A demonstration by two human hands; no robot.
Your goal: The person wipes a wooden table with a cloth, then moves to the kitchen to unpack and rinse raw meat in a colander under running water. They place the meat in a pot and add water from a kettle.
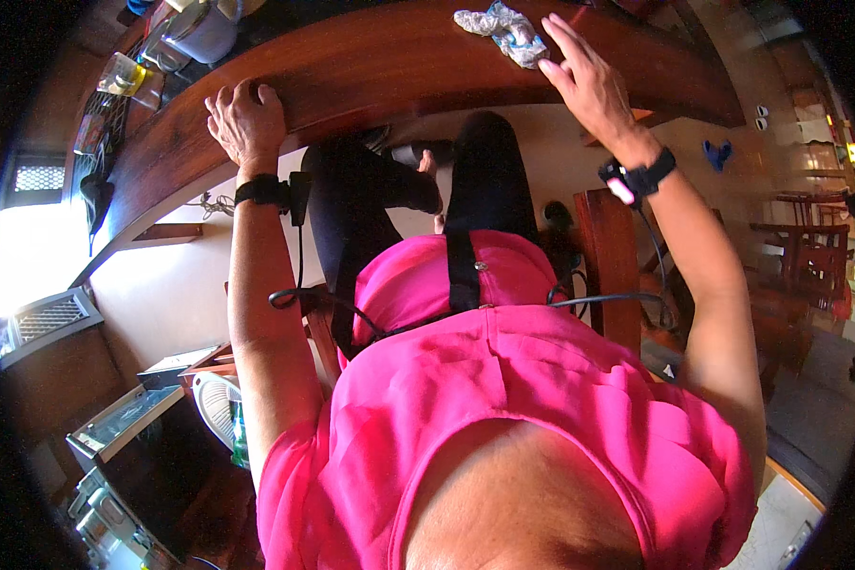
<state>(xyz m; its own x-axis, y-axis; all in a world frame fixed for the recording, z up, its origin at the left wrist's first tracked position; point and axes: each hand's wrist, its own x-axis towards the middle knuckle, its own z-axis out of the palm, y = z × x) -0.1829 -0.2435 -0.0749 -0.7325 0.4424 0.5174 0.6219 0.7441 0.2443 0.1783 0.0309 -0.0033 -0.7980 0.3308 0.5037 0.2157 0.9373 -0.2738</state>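
Observation:
My left hand [248, 122] rests palm down on the front edge of a dark reddish wooden table [370, 68], its fingers slightly curled. Nothing shows in its grasp. At the upper right, my right hand [590, 85] is raised at the table with fingers apart and holds nothing. Just left of its fingertips lies a crumpled white and blue cloth or wrapper [507, 35]; its exact kind is hard to tell. A small gap seems to separate thumb and bundle. Both wrists carry black straps with cabled devices.
At the table's far left stand a metal pot or mug [201, 32] and a clear cup with a yellow band [122, 75]. A wooden chair back [609, 263] rises near my right side. A white fan [217, 406] is at lower left. Cables hang from both wrists.

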